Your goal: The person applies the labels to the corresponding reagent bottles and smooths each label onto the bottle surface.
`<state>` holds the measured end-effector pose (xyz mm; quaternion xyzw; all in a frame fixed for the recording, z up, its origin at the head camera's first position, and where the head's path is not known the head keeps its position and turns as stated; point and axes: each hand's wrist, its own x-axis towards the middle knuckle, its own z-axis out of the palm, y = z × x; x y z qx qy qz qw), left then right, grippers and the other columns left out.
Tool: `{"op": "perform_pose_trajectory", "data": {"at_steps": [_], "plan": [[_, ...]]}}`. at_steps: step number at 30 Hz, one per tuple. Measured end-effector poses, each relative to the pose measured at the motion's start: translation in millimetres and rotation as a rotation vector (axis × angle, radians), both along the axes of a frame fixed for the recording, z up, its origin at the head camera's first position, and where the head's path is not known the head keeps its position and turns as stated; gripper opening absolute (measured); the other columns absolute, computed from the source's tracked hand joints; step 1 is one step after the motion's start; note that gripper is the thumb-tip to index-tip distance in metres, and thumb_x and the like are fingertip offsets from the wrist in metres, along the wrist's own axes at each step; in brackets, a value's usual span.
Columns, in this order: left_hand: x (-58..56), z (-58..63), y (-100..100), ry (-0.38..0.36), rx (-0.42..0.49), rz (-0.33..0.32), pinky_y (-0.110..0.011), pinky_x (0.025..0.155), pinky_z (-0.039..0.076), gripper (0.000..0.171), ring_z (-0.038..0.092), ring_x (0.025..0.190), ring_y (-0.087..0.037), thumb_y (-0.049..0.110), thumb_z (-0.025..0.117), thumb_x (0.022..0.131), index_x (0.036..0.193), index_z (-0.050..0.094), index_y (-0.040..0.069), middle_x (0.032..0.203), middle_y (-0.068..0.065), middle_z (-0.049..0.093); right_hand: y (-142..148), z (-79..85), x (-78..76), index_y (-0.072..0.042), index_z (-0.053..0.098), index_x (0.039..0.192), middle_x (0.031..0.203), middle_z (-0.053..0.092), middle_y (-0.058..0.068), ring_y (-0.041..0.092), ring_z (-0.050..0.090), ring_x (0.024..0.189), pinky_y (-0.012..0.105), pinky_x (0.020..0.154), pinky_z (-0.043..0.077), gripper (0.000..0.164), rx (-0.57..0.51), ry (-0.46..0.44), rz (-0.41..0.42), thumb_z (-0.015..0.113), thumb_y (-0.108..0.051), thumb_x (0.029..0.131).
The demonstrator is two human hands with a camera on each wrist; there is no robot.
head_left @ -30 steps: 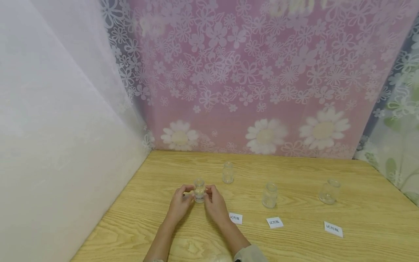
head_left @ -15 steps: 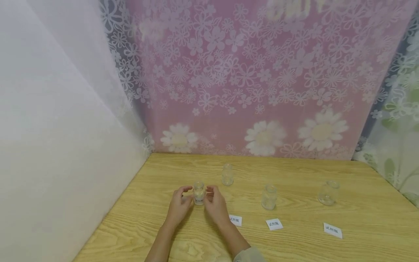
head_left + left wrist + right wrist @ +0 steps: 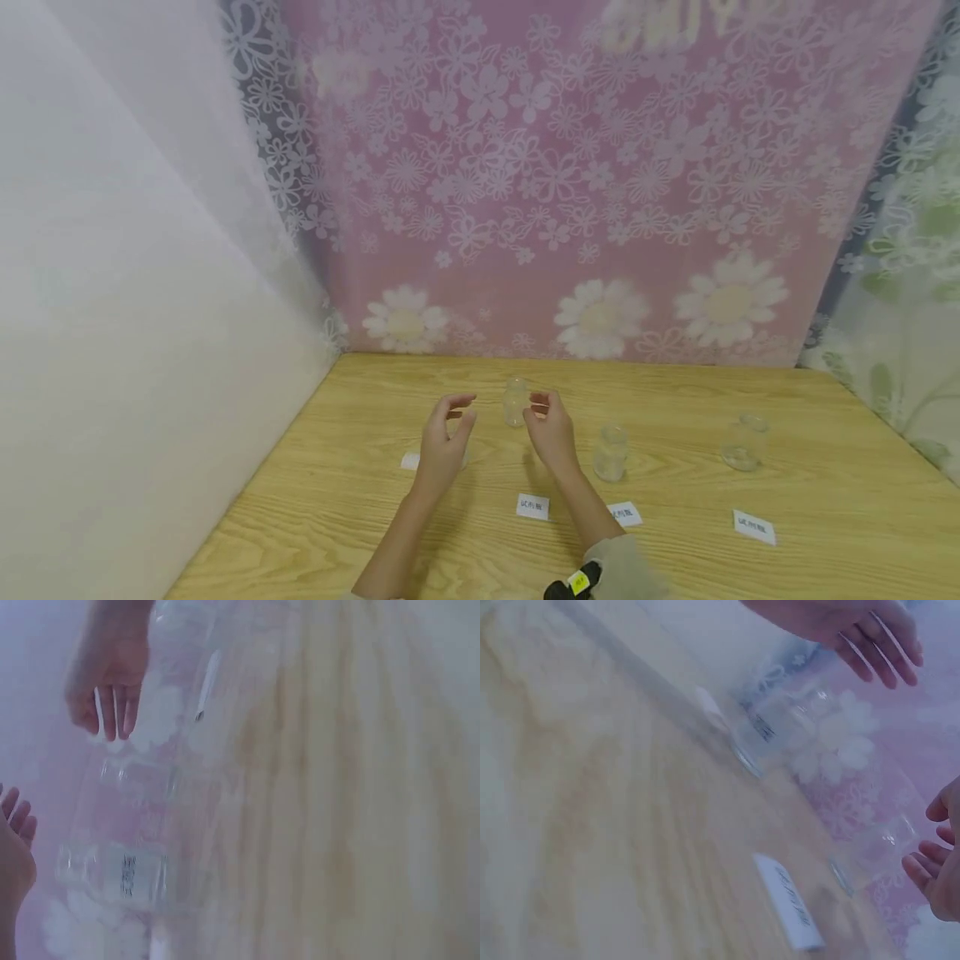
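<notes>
A clear glass bottle with a white handwritten label on its side stands upright on the table; in the head view my left hand mostly hides it. That hand is raised, fingers loosely bent, with nothing in its grasp. My right hand hovers to the right of an unlabelled glass bottle farther back. In the right wrist view its fingers come close to this bottle; whether they touch cannot be told. A white paper label with handwriting lies in front, between the forearms.
Two more clear glass bottles stand to the right, one nearer and one farther right. In front of them lie a label and another label. A white slip shows left of my left hand. A pink flowered curtain hangs behind.
Both hands have let go of the labelled bottle, risen and moved right toward the unlabelled bottle at the back. The labelled bottle stays standing on the table.
</notes>
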<state>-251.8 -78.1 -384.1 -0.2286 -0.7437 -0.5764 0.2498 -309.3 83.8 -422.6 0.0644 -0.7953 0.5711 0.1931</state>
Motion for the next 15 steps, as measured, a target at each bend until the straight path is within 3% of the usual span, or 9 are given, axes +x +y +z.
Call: {"op": "perform_pose_trajectory", "data": {"at_steps": [3,6,10,13,15], "plan": [[-9.1,1.0,16.8,-0.117,0.019,-0.094,-0.054,0.092,0.036,0.032,0.042,0.111,-0.045,0.003,0.049,0.094,0.121,0.042,-0.015,0.121,-0.028,0.046,11.7,1.5,-10.5,0.009,0.045,0.119,0.118,0.05,0.026,0.038,0.05,0.105,0.047,0.086,0.044,0.034,0.024,-0.062,0.014,0.053,-0.003,0.089],[-20.2,-4.9,30.7,-0.274,0.044,-0.132,-0.058,0.096,0.029,0.044,0.032,0.12,-0.049,0.01,0.048,0.096,0.132,0.034,-0.011,0.132,-0.033,0.034,17.2,-2.9,-20.1,0.009,0.041,0.124,0.124,0.045,0.027,0.04,0.048,0.109,0.049,0.086,0.043,0.04,0.031,-0.125,0.063,0.054,-0.008,0.091],[-46.6,-30.4,43.5,-0.422,0.053,-0.116,-0.06,0.097,0.025,0.056,0.02,0.127,-0.049,0.02,0.047,0.097,0.142,0.022,-0.002,0.141,-0.032,0.02,17.6,-10.9,-31.0,0.009,0.037,0.129,0.129,0.04,0.03,0.043,0.045,0.112,0.051,0.085,0.044,0.048,0.06,-0.16,0.118,0.054,-0.016,0.092],[-66.3,-49.7,49.7,-0.465,0.054,-0.096,-0.061,0.097,0.023,0.058,0.016,0.128,-0.049,0.02,0.044,0.098,0.144,0.016,0.001,0.144,-0.029,0.014,17.6,-14.1,-36.8,0.007,0.032,0.135,0.133,0.035,0.031,0.044,0.042,0.115,0.053,0.086,0.042,0.053,0.082,-0.182,0.16,0.053,-0.02,0.094],[-73.3,-55.0,52.7,-0.495,0.059,-0.081,-0.062,0.097,0.022,0.057,0.015,0.128,-0.049,0.019,0.043,0.098,0.145,0.014,0.001,0.145,-0.029,0.012,18.5,-14.9,-38.6,0.005,0.028,0.138,0.136,0.031,0.032,0.046,0.039,0.117,0.056,0.088,0.039,0.055,0.084,-0.199,0.192,0.052,-0.021,0.095]]}}
